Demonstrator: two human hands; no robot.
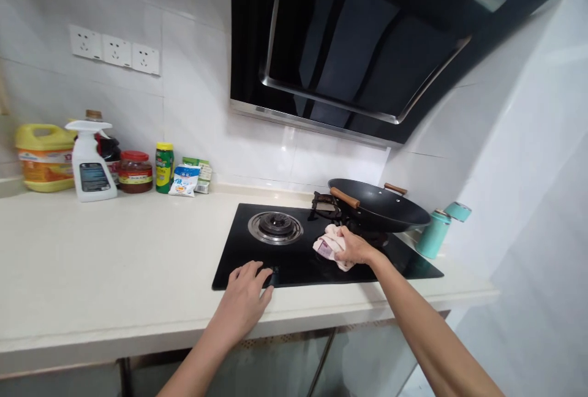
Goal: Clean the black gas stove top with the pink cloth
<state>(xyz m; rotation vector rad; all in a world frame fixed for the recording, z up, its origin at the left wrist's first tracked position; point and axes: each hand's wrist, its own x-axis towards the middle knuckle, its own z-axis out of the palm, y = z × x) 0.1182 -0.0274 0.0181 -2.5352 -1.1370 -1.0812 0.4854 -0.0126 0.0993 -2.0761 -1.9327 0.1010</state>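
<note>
My right hand (356,246) grips a bunched pale pink cloth (331,245) against the black glass cooktop (298,269), in front of the wok. Near the cooktop's front left edge is my left hand (248,296), its fingers apart and nothing in them; whether it touches the glass I cannot tell. Just behind it is the round left burner (275,225), with no pan support on it. A black wok (390,206) with wooden handles sits over the right burner, which it mostly hides. Beside the wok's left rim rests a dark pan support (324,203).
A low black range hood (321,121) overhangs the cooktop. Right of the wok stands a turquoise flask (433,234). Along the left wall are a yellow jug (46,158), a white spray bottle (93,167), a red-lidded jar (136,173), a green bottle (164,169) and packets (185,180).
</note>
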